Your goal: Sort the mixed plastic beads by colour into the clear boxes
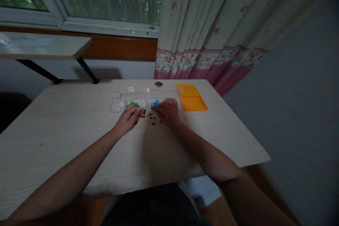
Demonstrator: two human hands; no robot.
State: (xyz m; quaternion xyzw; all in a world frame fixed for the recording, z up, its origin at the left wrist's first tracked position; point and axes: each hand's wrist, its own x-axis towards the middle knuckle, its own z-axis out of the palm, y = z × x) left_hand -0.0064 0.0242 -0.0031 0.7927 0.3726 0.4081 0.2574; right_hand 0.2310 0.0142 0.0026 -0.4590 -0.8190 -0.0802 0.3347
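My left hand (pixel 128 117) rests on the table with curled fingers, in front of a clear compartment holding small green pieces (pixel 133 104). Whatever its fingers hold, if anything, is hidden. My right hand (pixel 168 113) reaches in from the right with its fingers pressed together, the tips beside small blue pieces (pixel 155 103) in the neighbouring compartment. Anything at those fingertips is too small to make out. Between the hands lie several tiny dark pieces (pixel 150 114) and a few yellow pieces (pixel 145 121), loose on the table.
Clear plastic compartment boxes (pixel 118 107) stand in a row behind my hands. An orange open case (pixel 194 103) lies at their right end. The pale wooden table (pixel 87 127) carries a raised shelf (pixel 69 47) at back left. A curtain (pixel 201 53) hangs behind.
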